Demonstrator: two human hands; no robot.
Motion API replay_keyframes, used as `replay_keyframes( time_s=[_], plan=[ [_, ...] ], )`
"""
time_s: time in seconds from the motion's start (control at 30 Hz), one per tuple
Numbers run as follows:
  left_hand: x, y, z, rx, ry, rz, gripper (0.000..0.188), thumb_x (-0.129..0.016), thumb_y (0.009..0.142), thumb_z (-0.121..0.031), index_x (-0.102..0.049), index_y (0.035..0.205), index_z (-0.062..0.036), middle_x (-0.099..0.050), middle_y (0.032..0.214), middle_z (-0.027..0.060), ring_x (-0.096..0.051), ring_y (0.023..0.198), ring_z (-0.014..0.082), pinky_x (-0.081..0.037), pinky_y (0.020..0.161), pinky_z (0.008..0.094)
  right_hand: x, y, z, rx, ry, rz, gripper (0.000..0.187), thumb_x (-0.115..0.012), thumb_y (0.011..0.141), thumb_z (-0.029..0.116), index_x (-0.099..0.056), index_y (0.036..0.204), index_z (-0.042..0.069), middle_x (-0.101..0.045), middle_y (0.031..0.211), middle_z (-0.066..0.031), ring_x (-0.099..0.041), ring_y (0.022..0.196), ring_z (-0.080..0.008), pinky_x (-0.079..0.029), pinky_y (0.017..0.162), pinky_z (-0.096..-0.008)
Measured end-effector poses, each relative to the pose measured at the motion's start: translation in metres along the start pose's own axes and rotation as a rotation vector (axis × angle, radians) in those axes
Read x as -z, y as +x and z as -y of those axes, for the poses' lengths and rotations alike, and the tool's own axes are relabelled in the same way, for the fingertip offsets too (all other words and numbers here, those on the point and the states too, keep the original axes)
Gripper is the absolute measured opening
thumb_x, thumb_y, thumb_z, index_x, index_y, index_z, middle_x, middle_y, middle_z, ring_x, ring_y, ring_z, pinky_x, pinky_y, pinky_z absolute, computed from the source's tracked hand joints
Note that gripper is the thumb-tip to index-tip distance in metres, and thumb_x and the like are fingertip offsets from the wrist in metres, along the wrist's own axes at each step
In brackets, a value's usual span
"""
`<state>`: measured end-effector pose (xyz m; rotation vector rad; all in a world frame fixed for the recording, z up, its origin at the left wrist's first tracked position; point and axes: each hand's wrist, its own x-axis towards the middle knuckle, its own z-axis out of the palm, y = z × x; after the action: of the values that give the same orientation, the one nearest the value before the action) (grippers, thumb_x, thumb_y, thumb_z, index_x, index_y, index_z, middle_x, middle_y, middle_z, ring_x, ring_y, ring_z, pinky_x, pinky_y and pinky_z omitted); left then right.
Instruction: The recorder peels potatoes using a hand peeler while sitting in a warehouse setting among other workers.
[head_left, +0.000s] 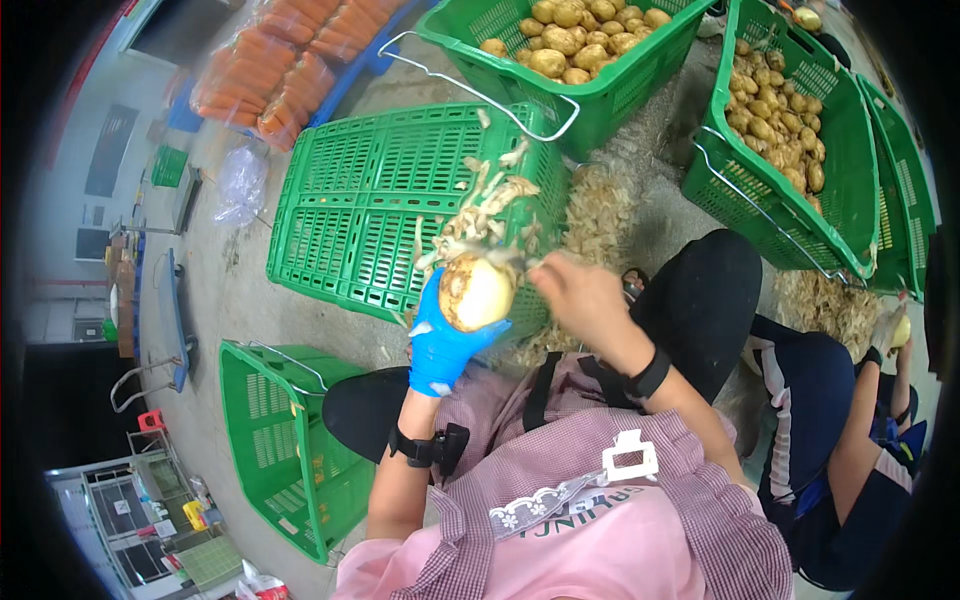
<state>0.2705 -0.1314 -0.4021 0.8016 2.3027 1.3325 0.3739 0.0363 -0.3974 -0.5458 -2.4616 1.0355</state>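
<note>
My left hand (446,340), in a blue glove, is closed around a large potato (480,295). Much of the potato is pale and bare, with brown skin left on its left side. My bare right hand (585,305) grips a small peeler (513,260) at the top of the potato; the tool is blurred and its handle is mostly hidden by my fingers. Pale peel strips (490,205) lie just beyond, on an upturned green crate (345,200) in front of me. Bits of peel stick to the glove.
Green crates of potatoes (575,40) stand ahead and to the right (770,120). Another green crate (265,430) is by my left knee. Peel heaps (600,210) cover parts of the floor. Bagged carrots (280,65) lie far left. A co-worker's hands (890,335) hold a potato at right.
</note>
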Motion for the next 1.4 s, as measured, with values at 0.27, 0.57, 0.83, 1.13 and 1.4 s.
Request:
replay_keyframes(
  time_s=[0.27,0.57,0.83,1.13,1.4],
  plan=[
    [0.003,-0.006,0.006,-0.006,0.004,0.018,0.092,-0.081,0.051,-0.021,-0.029,0.121,0.0061,-0.047,0.112,0.0173,-0.05,0.101,0.0231,-0.043,0.085,0.0319,-0.028,-0.001,-0.017,-0.155,0.087,0.08,0.033,-0.046,0.082,0.041,-0.053,0.071,0.01,-0.054,0.054,-0.0134,-0.055,0.053,-0.0332,-0.042,0.047,-0.0426],
    [0.004,-0.01,-0.008,-0.003,0.037,0.006,0.092,-0.082,0.049,-0.024,-0.032,0.12,0.0057,-0.048,0.111,0.0181,-0.05,0.101,0.0256,-0.043,0.085,0.0334,-0.024,0.008,-0.032,-0.148,0.058,0.101,0.033,-0.047,0.082,0.039,-0.053,0.071,0.008,-0.054,0.057,-0.0153,-0.054,0.054,-0.0348,-0.041,0.048,-0.044],
    [0.003,0.003,-0.059,-0.026,0.485,-0.144,0.1,-0.083,0.042,-0.035,-0.032,0.118,0.0058,-0.046,0.11,0.0195,-0.05,0.098,0.0289,-0.042,0.083,0.0355,-0.005,-0.006,0.001,-0.049,0.13,-0.017,0.027,-0.051,0.081,0.036,-0.054,0.08,0.009,-0.056,0.057,-0.0119,-0.053,0.05,-0.0323,-0.04,0.045,-0.0414],
    [-0.011,0.013,-0.037,-0.123,-0.049,-0.345,0.093,-0.083,0.046,-0.023,-0.031,0.118,0.0025,-0.043,0.111,0.0165,-0.044,0.105,0.0278,-0.039,0.089,0.0347,-0.023,0.009,-0.025,-0.36,0.693,0.223,0.035,-0.046,0.085,0.033,-0.052,0.102,0.003,-0.056,0.072,-0.0155,-0.053,0.065,-0.0259,-0.041,0.061,-0.0332],
    [-0.004,-0.005,-0.048,0.026,-0.061,-0.373,0.09,-0.082,0.05,-0.014,-0.028,0.119,0.0029,-0.042,0.11,0.0155,-0.046,0.101,0.0228,-0.042,0.085,0.0325,-0.026,0.001,-0.012,-0.218,0.371,0.29,0.036,-0.041,0.085,0.036,-0.052,0.099,0.005,-0.057,0.073,-0.0207,-0.056,0.071,-0.0352,-0.042,0.062,-0.0413]
  ],
)
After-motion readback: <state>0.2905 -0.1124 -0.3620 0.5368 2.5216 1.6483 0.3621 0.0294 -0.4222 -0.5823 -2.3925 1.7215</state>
